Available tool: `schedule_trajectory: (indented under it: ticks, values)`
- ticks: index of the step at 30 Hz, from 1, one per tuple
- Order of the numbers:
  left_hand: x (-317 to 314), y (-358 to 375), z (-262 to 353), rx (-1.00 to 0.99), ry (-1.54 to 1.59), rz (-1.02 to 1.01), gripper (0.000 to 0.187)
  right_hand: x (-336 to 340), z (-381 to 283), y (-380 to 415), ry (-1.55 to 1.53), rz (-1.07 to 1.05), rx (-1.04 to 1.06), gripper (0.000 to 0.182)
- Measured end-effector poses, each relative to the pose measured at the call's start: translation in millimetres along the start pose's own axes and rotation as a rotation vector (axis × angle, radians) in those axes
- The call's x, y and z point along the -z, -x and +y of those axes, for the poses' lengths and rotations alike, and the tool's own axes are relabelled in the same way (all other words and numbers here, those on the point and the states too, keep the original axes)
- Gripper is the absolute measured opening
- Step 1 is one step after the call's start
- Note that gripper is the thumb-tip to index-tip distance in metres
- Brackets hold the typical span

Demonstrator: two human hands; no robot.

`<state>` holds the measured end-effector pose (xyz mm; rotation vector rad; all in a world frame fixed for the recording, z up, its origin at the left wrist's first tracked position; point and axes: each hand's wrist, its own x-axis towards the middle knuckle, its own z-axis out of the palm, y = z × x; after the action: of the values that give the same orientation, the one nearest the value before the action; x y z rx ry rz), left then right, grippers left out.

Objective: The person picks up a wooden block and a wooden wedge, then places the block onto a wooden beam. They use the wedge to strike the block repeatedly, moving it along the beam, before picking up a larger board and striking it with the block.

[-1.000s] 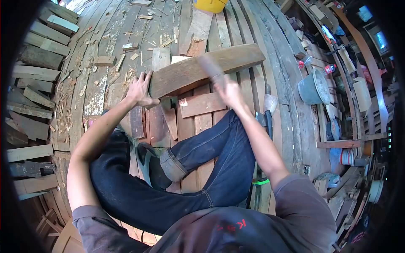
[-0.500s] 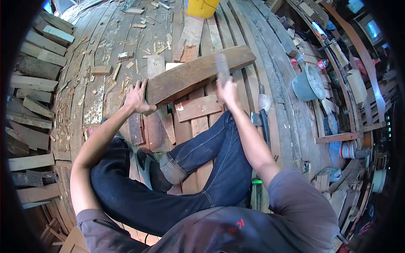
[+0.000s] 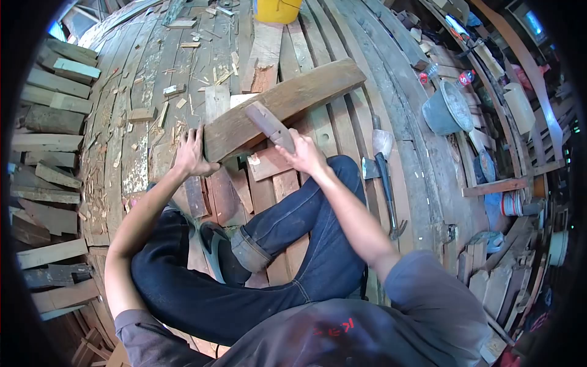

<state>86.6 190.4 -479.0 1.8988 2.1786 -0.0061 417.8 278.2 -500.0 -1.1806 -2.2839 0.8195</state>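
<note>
A: We sit cross-legged on the curved plank floor (image 3: 153,73), and our left hand (image 3: 192,153) presses flat against the near end of the long weathered brown wooden beam (image 3: 287,101). Its fingers are spread wide over the end grain, gripping nothing; we judge they are there to brace the beam so it doesn't slide.

B: And our right hand (image 3: 302,156) is wrapped tight around the dark, flat-bladed chopping tool (image 3: 269,125), fingers closed on its handle. The blade lies against the beam's near face, close to the braced end.

A: The beam itself lies slantwise across the floor in front of our knees, its far end pointing toward the upper right and its near end propped on short reddish boards (image 3: 269,164). That probably lifts the working edge clear of the floor.

B: What about containers? We see a grey metal bucket (image 3: 446,110) off to the right, tilted against the hull planks. We cannot tell what it holds.

A: A yellow plastic bucket (image 3: 278,9) stands at the top edge, cut off, so its contents are hidden too.

B: Just right of our knee lies a hatchet with a dark handle (image 3: 382,162), untouched, near enough to reach. Pale wood chips (image 3: 183,92) scatter the floor to the left.
</note>
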Motion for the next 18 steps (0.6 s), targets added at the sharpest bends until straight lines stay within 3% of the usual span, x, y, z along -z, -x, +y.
schedule_trajectory:
  ticks: [3, 7, 8, 12, 15, 18]
  values:
    - [9.4, 0.4, -3.5, -0.041, -0.027, 0.002, 0.135, -19.9, 3.6, 0.4, -0.103, 0.131, 0.025, 0.048]
    - [50.3, -19.0, -4.1, -0.153, -0.08, 0.012, 0.096, -6.8, -2.2, -6.9, -0.346, 0.227, -0.027, 0.045]
    - [63.6, -26.2, 5.4, -0.191, -0.116, -0.007, 0.077, -7.4, 3.0, -10.2, -0.335, 0.309, -0.041, 0.043]
    - [81.7, -77.8, 65.2, -0.288, -0.15, -0.081, 0.073, 9.0, 29.1, -27.5, -0.618, 0.532, -0.07, 0.04]
    - [58.4, -121.8, 121.9, -0.432, -0.255, -0.045, 0.07, 18.2, 57.4, -30.8, -0.798, 0.581, -0.18, 0.037]
    - [36.0, -145.5, 175.1, -0.425, -0.243, -0.051, 0.077, 34.9, 55.1, -25.7, -1.233, 0.553, -0.403, 0.038]
